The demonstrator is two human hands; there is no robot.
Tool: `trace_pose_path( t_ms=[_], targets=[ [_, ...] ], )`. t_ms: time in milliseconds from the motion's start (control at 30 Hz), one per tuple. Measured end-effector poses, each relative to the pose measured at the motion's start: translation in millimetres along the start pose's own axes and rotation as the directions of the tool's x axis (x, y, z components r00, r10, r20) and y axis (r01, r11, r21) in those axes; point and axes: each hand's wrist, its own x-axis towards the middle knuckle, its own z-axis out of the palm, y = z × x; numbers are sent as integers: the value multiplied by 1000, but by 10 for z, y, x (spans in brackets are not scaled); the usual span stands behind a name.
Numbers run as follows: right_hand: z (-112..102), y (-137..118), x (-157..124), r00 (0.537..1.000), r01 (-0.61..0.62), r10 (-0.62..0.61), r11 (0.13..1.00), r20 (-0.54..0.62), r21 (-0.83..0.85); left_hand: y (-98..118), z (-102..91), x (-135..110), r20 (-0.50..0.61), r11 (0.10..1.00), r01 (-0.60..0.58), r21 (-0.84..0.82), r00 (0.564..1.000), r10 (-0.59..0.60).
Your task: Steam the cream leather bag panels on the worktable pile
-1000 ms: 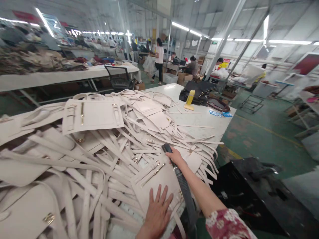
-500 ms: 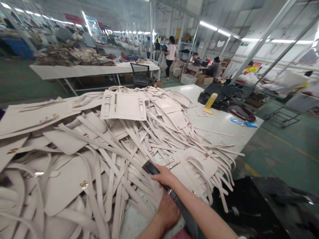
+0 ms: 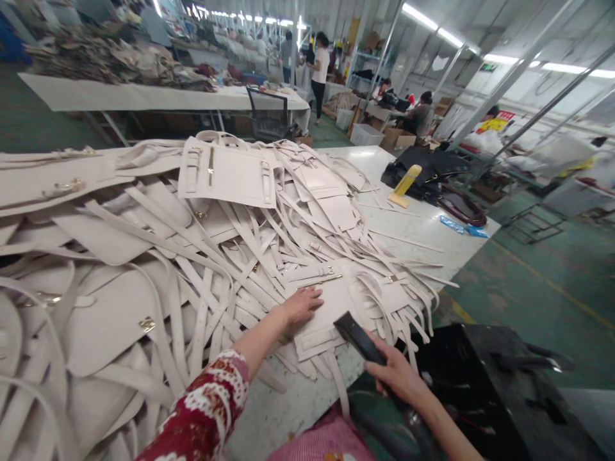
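- The left hand [image 3: 300, 306] lies palm down on a cream bag panel [image 3: 331, 307] at the near edge of the pile, fingers stretched out and close together, flat on the leather.
- The sleeve [image 3: 206, 410] on that arm is red with a white flower print.
- The right hand [image 3: 396, 374] is wrapped around a dark nozzle [image 3: 358, 336], fingers curled about it; the flat black tip sticks out past the knuckles and points at the near edge of the panel, just beside it. Whether the tip touches the leather is hard to tell from this angle.
- A dark hose [image 3: 418, 429] runs back from the nozzle under the right forearm toward the bottom of the view.
- The panel sits at the front of a big heap of cream straps [image 3: 230, 275] and bag pieces with small gold fittings, which covers most of the white table [image 3: 413, 234].
- A larger flat bag front [image 3: 228, 173] with two strap tabs rests on top of the heap, farther back.
- At the far end of the table stand a yellow tool [image 3: 405, 184] and a heap of black bags [image 3: 423, 169], well apart from both hands.
- A black bin [image 3: 480, 384] stands on the green floor just right of the table.
- Other people work at tables in the background.
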Motion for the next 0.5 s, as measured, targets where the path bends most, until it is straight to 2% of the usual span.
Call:
trace_pose_path(
  t_ms=[100,200,400,500],
  targets=[
    [156,142,-182,992,-15,16,1000,124,-10,-165,-12,-53,53,984,6,175,998,-16],
    [364,136,-187,984,34,-24,998,177,-54,-203,60,-77,91,933,21,358,994,-57],
    [747,-168,129,979,126,-95,977,178,-170,-146,54,-26,121,915,31,403,989,-87],
    [799,-270,191,972,204,-167,949,165,-240,-126,26,-13,118,912,34,410,989,-90]
  ],
)
